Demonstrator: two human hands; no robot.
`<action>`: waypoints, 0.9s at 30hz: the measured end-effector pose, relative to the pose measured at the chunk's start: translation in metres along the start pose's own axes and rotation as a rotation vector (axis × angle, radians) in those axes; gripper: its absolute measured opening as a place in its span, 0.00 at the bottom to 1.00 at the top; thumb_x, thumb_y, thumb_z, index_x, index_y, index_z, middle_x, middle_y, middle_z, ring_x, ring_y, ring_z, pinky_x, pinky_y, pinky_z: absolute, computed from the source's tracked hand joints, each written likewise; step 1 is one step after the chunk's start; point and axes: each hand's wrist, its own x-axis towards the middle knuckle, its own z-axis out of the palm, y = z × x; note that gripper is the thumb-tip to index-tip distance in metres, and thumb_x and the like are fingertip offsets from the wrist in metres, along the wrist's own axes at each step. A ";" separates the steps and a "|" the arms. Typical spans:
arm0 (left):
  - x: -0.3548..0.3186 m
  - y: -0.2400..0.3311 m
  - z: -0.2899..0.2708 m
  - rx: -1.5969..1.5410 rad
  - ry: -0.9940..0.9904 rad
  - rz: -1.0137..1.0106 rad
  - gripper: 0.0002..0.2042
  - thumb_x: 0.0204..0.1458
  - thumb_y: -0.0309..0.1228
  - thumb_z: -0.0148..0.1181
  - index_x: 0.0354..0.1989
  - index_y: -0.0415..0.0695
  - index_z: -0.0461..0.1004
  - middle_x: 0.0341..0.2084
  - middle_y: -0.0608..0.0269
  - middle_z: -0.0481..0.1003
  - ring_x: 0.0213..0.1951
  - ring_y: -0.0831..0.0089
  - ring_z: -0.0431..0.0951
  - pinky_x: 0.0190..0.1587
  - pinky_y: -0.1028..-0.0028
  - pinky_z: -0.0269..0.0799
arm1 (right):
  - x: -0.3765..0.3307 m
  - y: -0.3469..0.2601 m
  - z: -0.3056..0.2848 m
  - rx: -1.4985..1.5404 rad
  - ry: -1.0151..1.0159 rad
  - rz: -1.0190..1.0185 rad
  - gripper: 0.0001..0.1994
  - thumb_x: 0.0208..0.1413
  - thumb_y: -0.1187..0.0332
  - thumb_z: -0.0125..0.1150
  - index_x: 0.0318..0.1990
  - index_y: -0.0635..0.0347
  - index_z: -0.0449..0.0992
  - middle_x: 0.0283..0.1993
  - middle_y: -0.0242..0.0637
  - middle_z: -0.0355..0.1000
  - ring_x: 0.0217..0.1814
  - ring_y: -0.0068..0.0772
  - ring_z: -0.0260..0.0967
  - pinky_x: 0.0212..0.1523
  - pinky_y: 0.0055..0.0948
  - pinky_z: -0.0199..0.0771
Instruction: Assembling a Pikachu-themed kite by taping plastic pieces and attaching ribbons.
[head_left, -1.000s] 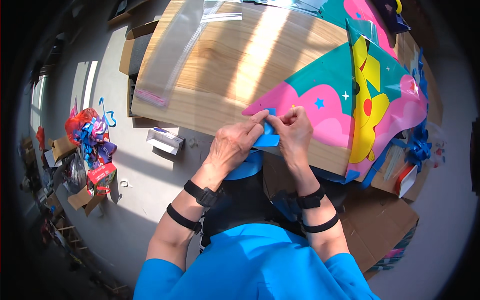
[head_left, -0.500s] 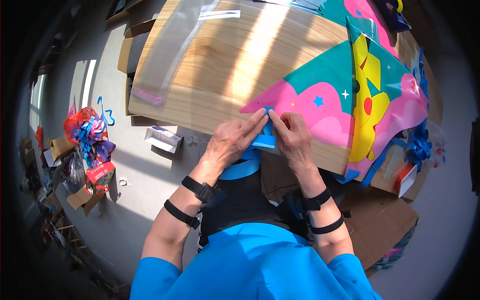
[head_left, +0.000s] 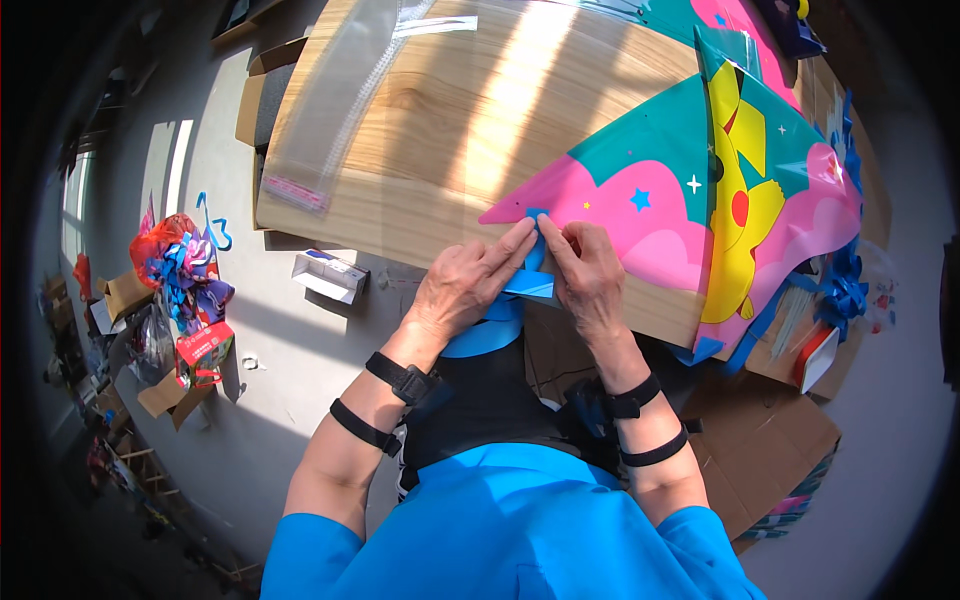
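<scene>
A blue strip of thin ribbon-like material runs over the front edge of the table, and a loop of it hangs down toward my lap. With index and middle fingers together, my left hand presses on the strip near its upper end. My right hand pinches the same strip from the other side, thumb and forefinger close to the left fingertips. Just beyond the fingers lies the left tip of a pink and teal kite sail with a yellow cartoon figure. The strip's hold on the sail, if any, is hidden.
A long clear plastic sleeve lies across the wooden table at left. Blue ribbon bunches at the right edge, above a cardboard box. A small white box and a colourful ribbon bundle are on the left.
Both hands stay nearly in place on the blue strip. Its folded lower part has shifted and tilted slightly.
</scene>
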 end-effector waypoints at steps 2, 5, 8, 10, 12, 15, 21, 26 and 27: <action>0.000 0.000 0.001 -0.014 0.007 0.003 0.30 0.44 0.23 0.55 0.61 0.48 0.70 0.65 0.75 0.63 0.26 0.75 0.68 0.28 0.75 0.71 | 0.000 0.001 0.000 -0.005 -0.010 -0.001 0.25 0.45 0.80 0.61 0.54 0.51 0.77 0.35 0.33 0.66 0.36 0.33 0.69 0.35 0.31 0.75; 0.001 0.001 -0.002 -0.014 0.000 -0.012 0.29 0.45 0.23 0.55 0.61 0.49 0.70 0.63 0.76 0.65 0.26 0.75 0.69 0.29 0.75 0.72 | 0.000 0.002 0.001 -0.008 -0.005 -0.005 0.25 0.45 0.80 0.61 0.54 0.50 0.76 0.35 0.33 0.66 0.36 0.33 0.69 0.35 0.31 0.74; 0.004 0.004 -0.005 -0.011 -0.018 -0.038 0.27 0.46 0.24 0.56 0.59 0.50 0.72 0.60 0.76 0.68 0.28 0.76 0.72 0.31 0.74 0.73 | -0.001 0.002 0.001 -0.012 -0.005 0.001 0.25 0.45 0.80 0.60 0.54 0.49 0.76 0.35 0.33 0.66 0.36 0.33 0.69 0.35 0.31 0.74; 0.004 0.004 -0.006 -0.033 -0.019 -0.056 0.26 0.46 0.24 0.56 0.59 0.50 0.72 0.60 0.75 0.68 0.29 0.76 0.74 0.31 0.74 0.73 | -0.001 0.002 0.001 0.005 -0.007 0.009 0.25 0.46 0.80 0.60 0.55 0.50 0.76 0.36 0.34 0.66 0.37 0.34 0.69 0.35 0.32 0.75; 0.004 0.004 -0.006 -0.057 -0.018 -0.068 0.26 0.46 0.24 0.56 0.59 0.49 0.72 0.60 0.74 0.68 0.30 0.75 0.75 0.32 0.74 0.74 | -0.001 0.003 0.002 0.044 -0.008 0.019 0.25 0.47 0.81 0.60 0.55 0.52 0.76 0.36 0.36 0.68 0.38 0.35 0.70 0.36 0.32 0.75; 0.007 0.004 -0.009 -0.069 -0.042 -0.067 0.26 0.46 0.23 0.56 0.58 0.49 0.72 0.60 0.74 0.69 0.32 0.75 0.77 0.32 0.73 0.75 | -0.005 0.005 0.002 0.253 0.056 0.210 0.25 0.47 0.82 0.59 0.56 0.55 0.75 0.38 0.38 0.69 0.40 0.38 0.71 0.36 0.34 0.75; 0.007 0.004 -0.009 -0.077 -0.042 -0.070 0.25 0.46 0.23 0.56 0.58 0.49 0.72 0.60 0.73 0.69 0.33 0.74 0.77 0.33 0.73 0.75 | -0.002 0.006 -0.004 0.248 0.027 0.155 0.25 0.46 0.83 0.59 0.56 0.55 0.75 0.39 0.39 0.69 0.39 0.38 0.71 0.36 0.34 0.75; 0.006 0.003 -0.007 -0.082 -0.013 -0.064 0.25 0.46 0.24 0.56 0.58 0.49 0.72 0.60 0.73 0.69 0.33 0.74 0.77 0.33 0.73 0.75 | 0.000 0.008 -0.001 0.107 -0.008 0.022 0.26 0.44 0.82 0.59 0.54 0.53 0.76 0.37 0.37 0.66 0.37 0.37 0.69 0.35 0.32 0.75; 0.005 0.003 -0.006 -0.075 -0.014 -0.060 0.25 0.46 0.24 0.56 0.58 0.49 0.72 0.60 0.73 0.69 0.34 0.74 0.77 0.33 0.73 0.75 | 0.000 0.008 0.000 0.084 -0.004 0.007 0.26 0.44 0.82 0.59 0.54 0.52 0.76 0.37 0.37 0.66 0.37 0.36 0.69 0.35 0.32 0.75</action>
